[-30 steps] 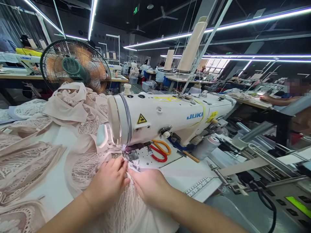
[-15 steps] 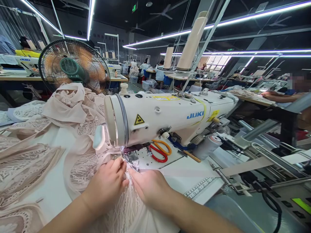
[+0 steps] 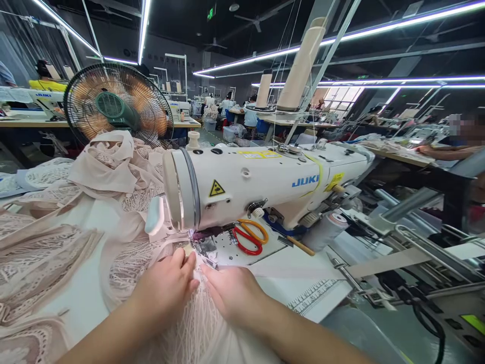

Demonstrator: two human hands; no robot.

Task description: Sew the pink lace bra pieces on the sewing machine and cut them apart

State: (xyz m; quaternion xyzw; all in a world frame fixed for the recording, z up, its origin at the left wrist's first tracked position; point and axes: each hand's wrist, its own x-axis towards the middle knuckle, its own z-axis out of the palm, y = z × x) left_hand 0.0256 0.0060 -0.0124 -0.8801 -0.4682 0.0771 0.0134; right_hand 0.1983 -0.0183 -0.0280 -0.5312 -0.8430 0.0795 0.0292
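Centrally, toward the bottom of the frame, the left hand [image 3: 166, 285] rests half-curled, its fingertips on a pale pinkish-beige lace cloth with thin stringy strands [image 3: 199, 326]; whether its fingers pinch the cloth cannot be told. Just beside it, the right hand [image 3: 233, 290] is mostly folded, thumb side against the same cloth, its other fingers hidden, so its grip cannot be told either. The cloth runs from the bottom centre up between both hands to the metal presser foot [image 3: 202, 247] beneath a white sewing machine with blue JUKI lettering [image 3: 246, 182], which spans the middle of the frame. Right of the foot lie scissors with red and orange loop handles [image 3: 247, 244], near a slim wooden-handled tool [image 3: 301, 246]. A black printed ruler scale [image 3: 314, 294] marks the white tabletop [image 3: 280, 275] at lower right. More beige lace pieces [image 3: 109, 167] heap at left, below a black-caged fan [image 3: 117, 108].
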